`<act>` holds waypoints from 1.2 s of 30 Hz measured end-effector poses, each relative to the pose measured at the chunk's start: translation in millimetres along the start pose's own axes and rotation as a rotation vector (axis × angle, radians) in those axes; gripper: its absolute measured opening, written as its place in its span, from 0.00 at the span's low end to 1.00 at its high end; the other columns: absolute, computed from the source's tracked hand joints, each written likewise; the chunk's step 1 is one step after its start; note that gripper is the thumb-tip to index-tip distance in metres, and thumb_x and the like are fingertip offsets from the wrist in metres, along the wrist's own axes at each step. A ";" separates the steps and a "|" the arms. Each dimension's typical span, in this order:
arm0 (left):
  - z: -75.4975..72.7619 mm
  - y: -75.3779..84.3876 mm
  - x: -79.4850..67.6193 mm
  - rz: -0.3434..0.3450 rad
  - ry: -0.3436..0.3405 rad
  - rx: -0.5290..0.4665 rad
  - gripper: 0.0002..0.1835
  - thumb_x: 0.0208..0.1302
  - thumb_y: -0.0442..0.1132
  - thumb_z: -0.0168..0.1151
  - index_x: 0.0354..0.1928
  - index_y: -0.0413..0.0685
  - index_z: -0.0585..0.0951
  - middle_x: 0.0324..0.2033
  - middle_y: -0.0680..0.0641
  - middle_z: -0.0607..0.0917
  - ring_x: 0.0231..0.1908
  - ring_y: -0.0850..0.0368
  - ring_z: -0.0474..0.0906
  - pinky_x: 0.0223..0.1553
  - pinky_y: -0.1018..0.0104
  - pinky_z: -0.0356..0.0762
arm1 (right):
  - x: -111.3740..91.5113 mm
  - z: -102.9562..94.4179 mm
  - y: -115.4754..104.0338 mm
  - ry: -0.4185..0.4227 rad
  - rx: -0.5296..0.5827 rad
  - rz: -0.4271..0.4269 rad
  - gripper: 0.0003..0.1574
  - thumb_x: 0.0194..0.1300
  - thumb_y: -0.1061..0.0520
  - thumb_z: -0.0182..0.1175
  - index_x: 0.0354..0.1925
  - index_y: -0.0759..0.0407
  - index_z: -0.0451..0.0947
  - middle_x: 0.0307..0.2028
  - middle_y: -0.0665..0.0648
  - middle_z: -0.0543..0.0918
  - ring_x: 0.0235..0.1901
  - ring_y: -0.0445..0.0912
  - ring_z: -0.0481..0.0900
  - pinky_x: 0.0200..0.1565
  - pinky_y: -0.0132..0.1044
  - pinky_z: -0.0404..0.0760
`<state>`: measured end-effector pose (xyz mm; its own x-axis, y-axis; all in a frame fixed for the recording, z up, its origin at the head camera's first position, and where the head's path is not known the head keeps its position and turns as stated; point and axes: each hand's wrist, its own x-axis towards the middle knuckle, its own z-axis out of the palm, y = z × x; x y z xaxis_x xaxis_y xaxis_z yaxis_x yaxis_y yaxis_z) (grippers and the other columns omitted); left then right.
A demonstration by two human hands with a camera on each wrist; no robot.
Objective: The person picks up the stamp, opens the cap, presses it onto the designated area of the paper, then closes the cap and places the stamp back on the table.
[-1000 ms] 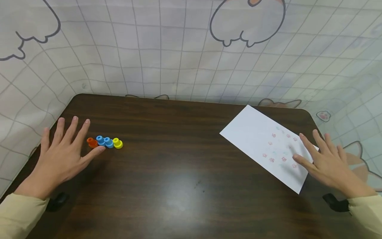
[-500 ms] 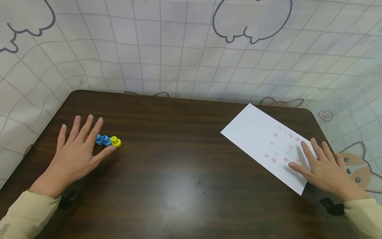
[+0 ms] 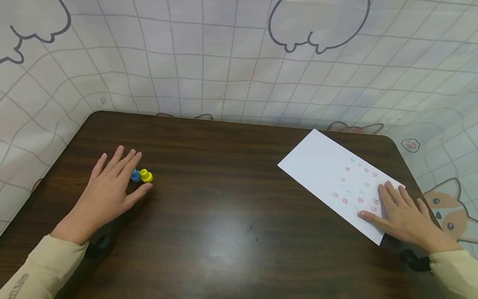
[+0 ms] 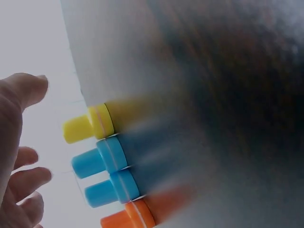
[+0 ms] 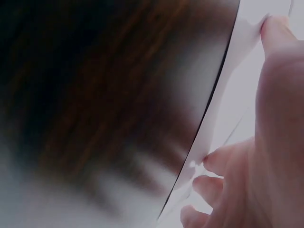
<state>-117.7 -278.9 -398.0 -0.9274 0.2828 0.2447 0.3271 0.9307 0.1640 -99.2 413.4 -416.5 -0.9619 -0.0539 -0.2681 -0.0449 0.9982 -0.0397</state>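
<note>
Over the row of small knobbed stampers at the left of the table hovers my left hand (image 3: pixel 108 191), its fingers spread and holding nothing. The head view shows the yellow stamper (image 3: pixel 146 176) and part of a blue stamper (image 3: pixel 135 175); the hand hides the others. In the left wrist view stand the yellow one, two blue stampers (image 4: pixel 97 159) and an orange stamper (image 4: pixel 130 216), side by side. My right hand (image 3: pixel 405 216) rests with spread fingers on the near right end of a white sheet of paper (image 3: pixel 310 162), which bears red and pale green flower-like prints.
The dark wood-grain table (image 3: pixel 209 178) has rounded back corners. A white grid-patterned cloth (image 3: pixel 186 54) with cartoon animals hangs behind it and along both sides.
My left hand has moved right, from beside the stampers to above them, covering most of the row. The right hand has come down onto the paper.
</note>
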 end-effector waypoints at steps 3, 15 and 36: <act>3.4 -1.1 1.8 0.028 0.032 -0.013 0.43 0.61 0.52 0.74 0.74 0.40 0.70 0.69 0.32 0.77 0.79 0.34 0.58 0.82 0.37 0.42 | 0.3 -0.3 -0.4 0.001 -0.004 -0.007 0.74 0.66 0.19 0.52 0.80 0.73 0.39 0.79 0.78 0.42 0.77 0.79 0.40 0.64 0.83 0.45; 12.1 -3.6 14.4 0.079 0.078 -0.109 0.24 0.57 0.33 0.76 0.57 0.41 0.85 0.51 0.35 0.89 0.69 0.32 0.73 0.71 0.30 0.56 | 6.5 -4.2 0.1 0.017 -0.018 -0.035 0.75 0.64 0.19 0.55 0.79 0.75 0.43 0.78 0.80 0.46 0.77 0.79 0.41 0.66 0.82 0.47; 15.4 13.9 21.7 0.145 0.120 -0.084 0.20 0.50 0.27 0.79 0.48 0.39 0.88 0.40 0.38 0.92 0.40 0.42 0.88 0.64 0.35 0.65 | 14.3 -2.0 -8.8 0.009 0.043 -0.103 0.77 0.61 0.22 0.62 0.78 0.78 0.46 0.77 0.83 0.49 0.78 0.78 0.42 0.71 0.79 0.49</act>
<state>-136.0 -256.2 -405.1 -0.8430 0.3783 0.3824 0.4742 0.8583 0.1963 -113.0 403.8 -418.0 -0.9551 -0.1562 -0.2519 -0.1326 0.9852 -0.1084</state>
